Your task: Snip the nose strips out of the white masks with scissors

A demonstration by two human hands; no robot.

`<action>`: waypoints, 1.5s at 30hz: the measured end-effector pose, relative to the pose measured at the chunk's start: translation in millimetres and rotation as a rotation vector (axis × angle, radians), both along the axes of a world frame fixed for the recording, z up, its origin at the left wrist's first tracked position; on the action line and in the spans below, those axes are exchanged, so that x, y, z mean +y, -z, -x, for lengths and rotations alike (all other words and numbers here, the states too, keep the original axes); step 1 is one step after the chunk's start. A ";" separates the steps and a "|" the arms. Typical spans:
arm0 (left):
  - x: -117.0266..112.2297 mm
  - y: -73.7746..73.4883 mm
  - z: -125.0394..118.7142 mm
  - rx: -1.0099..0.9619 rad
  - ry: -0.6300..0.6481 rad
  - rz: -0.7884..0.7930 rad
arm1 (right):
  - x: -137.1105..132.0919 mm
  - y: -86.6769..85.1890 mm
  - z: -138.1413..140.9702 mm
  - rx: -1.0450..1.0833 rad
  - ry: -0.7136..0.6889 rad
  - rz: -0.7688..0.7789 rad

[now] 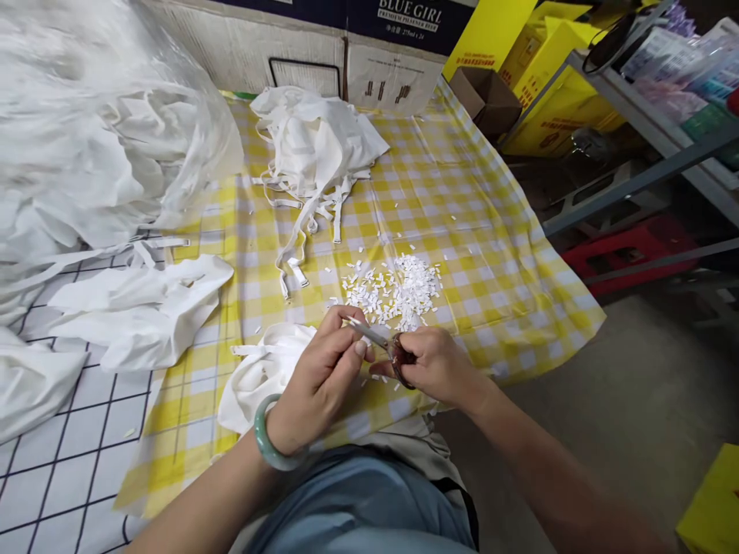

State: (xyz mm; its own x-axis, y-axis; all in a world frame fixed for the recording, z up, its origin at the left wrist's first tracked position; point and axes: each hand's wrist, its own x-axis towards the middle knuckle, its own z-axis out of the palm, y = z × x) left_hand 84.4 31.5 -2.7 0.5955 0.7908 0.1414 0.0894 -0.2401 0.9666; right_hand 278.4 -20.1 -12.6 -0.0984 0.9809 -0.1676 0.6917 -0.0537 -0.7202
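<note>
My right hand is closed around the dark brown handles of a pair of scissors. The blades point left, at the fingertips of my left hand. Those fingers are pinched together on part of a white strapped garment, most of which lies on the table beneath and left of the wrist. The exact piece between the fingers is mostly hidden. Just beyond both hands is a heap of small white clippings, with loose bits scattered around it.
A pile of white strapped garments lies farther back on the yellow checked cloth. At left are a large clear plastic bag of white fabric and another white piece. Cardboard boxes stand behind; a metal rack is at right.
</note>
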 end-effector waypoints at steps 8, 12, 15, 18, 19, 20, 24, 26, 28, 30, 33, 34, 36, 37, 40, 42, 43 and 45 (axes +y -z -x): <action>-17.1 -34.7 79.7 0.139 0.223 0.035 | 23.1 -7.1 0.3 0.312 0.192 0.070; -11.7 -29.5 137.2 0.429 -0.224 -0.109 | 33.8 -3.7 34.7 0.133 0.110 0.028; 2.4 -10.1 146.7 0.541 -0.541 -0.320 | 40.1 6.5 63.2 0.148 0.115 -0.061; 10.7 8.2 133.9 0.525 -0.417 -0.371 | 46.1 13.6 83.4 0.294 0.154 -0.020; 11.7 12.8 128.8 0.524 -0.338 -0.370 | 47.7 14.1 88.5 0.319 0.163 0.008; 12.3 16.6 124.7 0.535 -0.265 -0.373 | 49.1 13.7 93.1 0.328 0.162 0.035; 20.1 23.0 129.9 0.594 -0.156 -0.370 | 53.7 7.2 105.8 0.261 0.083 0.072; 27.4 20.9 145.3 0.608 -0.245 -0.370 | 56.0 3.7 107.5 0.263 0.074 0.049; 32.8 16.7 162.3 0.647 -0.371 -0.406 | 58.0 1.3 107.4 0.285 0.065 0.030; 32.7 12.8 174.1 0.680 -0.479 -0.459 | 58.8 0.3 108.3 0.260 0.041 0.034; 22.6 10.9 177.9 0.675 -0.517 -0.452 | 57.2 1.1 114.2 0.160 -0.081 0.083; 17.7 11.0 177.2 0.668 -0.514 -0.426 | 56.6 1.2 116.8 0.136 -0.134 0.093; 7.5 10.4 176.1 0.639 -0.514 -0.373 | 56.7 -1.6 121.0 0.158 -0.196 0.097; 2.2 9.2 176.4 0.609 -0.509 -0.346 | 58.1 -5.1 122.4 0.214 -0.190 0.101; -14.9 2.4 179.1 0.466 -0.384 -0.255 | 69.7 -24.8 125.1 0.482 -0.131 0.151; -28.1 -1.7 179.4 0.399 -0.295 -0.223 | 83.6 -40.1 128.3 0.600 -0.127 0.158; -35.1 -2.3 178.4 0.383 -0.316 -0.236 | 92.3 -45.8 130.8 0.622 -0.135 0.140; -48.9 1.1 173.5 0.375 -0.433 -0.287 | 111.6 -50.4 137.1 0.618 -0.147 0.082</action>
